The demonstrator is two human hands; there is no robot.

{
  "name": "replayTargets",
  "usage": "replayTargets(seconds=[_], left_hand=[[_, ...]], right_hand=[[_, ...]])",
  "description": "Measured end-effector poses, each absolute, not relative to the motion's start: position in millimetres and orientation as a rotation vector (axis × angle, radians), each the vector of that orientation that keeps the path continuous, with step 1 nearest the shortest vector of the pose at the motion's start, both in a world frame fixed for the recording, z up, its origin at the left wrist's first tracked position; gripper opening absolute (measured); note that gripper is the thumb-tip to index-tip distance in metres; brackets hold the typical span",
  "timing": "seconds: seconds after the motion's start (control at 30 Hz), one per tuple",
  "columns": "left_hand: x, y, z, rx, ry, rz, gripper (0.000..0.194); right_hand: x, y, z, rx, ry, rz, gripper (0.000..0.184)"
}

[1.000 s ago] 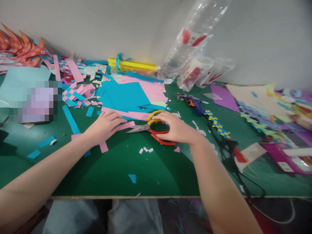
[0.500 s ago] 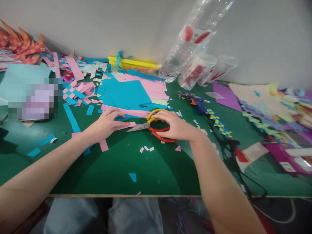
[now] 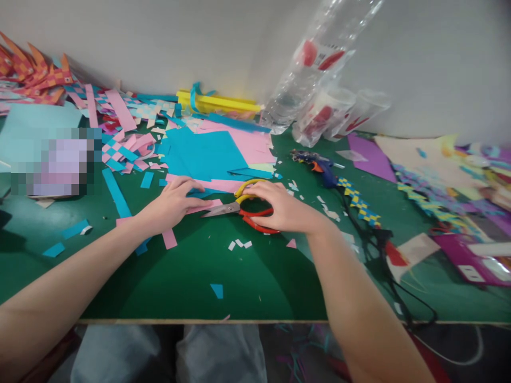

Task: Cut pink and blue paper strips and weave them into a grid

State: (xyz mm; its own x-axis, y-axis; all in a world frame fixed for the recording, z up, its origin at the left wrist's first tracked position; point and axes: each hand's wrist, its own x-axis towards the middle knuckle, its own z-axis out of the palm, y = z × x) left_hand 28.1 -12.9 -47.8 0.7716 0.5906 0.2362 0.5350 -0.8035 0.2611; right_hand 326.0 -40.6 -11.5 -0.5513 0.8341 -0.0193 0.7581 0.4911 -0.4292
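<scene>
My right hand (image 3: 285, 206) is wrapped round the handles of a pair of scissors (image 3: 224, 210), one loop yellow and the other red. The blades point left and look slightly parted. My left hand (image 3: 174, 205) is closed on a short pink paper strip (image 3: 207, 206), whose free end sticks out to the right beside the upper blade. Whether the blades touch the strip I cannot tell. Just behind both hands lies a longer pink strip (image 3: 227, 185), with blue paper sheets (image 3: 203, 154) beyond it.
A blue glue gun (image 3: 325, 173) lies at the right, its black cord running to the table's front edge. Plastic-wrapped cups (image 3: 323, 114) lean on the wall. Woven pink and blue strips (image 3: 120, 151) lie left, near a blurred-out rectangular object (image 3: 64, 165). White scraps (image 3: 240, 243) dot the green table (image 3: 255, 287).
My right hand has brought the scissors a little to the left, nearer to the pink strip and my left hand. My left hand has hardly moved.
</scene>
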Motion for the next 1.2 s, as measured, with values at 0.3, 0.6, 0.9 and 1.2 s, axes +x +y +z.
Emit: replayTargets(seconds=[0.3,0.6,0.9,1.2], left_hand=[[25.2,-11.1,-53.7,2.817,0.864,0.468,0.05],[26.2,-11.5,-49.8,2.761,0.882,0.472,0.048],[24.3,-11.4,-50.8,2.838,0.889,0.405,0.057],[22.4,-20.1,-29.4,2.647,1.066,0.782,0.042]], right_hand=[[324.4,-42.1,-12.5,-1.357,-2.58,0.568,0.039],[309.8,-49.1,-10.0,-1.364,-2.557,0.561,0.038],[305.8,-51.7,-7.2,-1.315,-2.59,0.611,0.036],[334.1,-49.3,-4.2,-1.391,-2.341,0.537,0.033]])
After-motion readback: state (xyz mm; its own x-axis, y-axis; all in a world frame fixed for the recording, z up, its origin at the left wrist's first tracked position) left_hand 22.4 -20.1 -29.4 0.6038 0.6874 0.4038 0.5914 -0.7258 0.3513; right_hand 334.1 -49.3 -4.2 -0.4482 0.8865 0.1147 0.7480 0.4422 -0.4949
